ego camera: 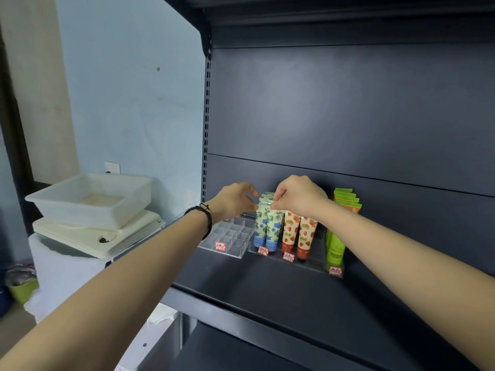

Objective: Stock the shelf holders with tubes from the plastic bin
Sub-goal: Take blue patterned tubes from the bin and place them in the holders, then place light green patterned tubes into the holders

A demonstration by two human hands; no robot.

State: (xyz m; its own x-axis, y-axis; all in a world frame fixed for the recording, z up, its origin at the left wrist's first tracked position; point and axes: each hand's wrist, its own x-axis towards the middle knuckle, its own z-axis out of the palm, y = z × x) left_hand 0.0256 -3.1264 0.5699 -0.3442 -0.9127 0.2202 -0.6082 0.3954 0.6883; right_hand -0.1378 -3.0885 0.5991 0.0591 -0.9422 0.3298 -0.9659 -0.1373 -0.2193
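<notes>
Shelf unit (348,103): dark metal back panel with a slotted upright at its left edge, filling the right of the view.
Shelf (267,295): dark board that carries both holders, set near its back left.
Plastic bin (53,202): white and rectangular, standing left of the shelf unit on a cream flat-topped appliance (88,245), well apart from the tubes.
Tiered holder (316,261): clear acrylic, stepped, with tubes standing cap-down in rows.
Gridded holder (230,236): clear acrylic with square cells, just left of the tiered holder.
Right hand (297,196): reaches over the strawberry tubes; thumb and fingertips pinch the crimped top of a front blue-flower tube.
Left hand (233,202): fingers curved toward the same tube tops from the left; motion blur hides whether they grip anything.
Blue-flower tubes (267,231): leftmost rows of the tiered holder, upright, two across at the front.
Strawberry tubes (297,231): the next rows, touching the blue-flower tubes.
Green tubes (334,245): the right end of the tiered holder, a gap between them and the strawberry tubes.
Price tags (263,250): red and white, on the holders' front faces.
Bracelet (206,218): dark cord on the left wrist.
</notes>
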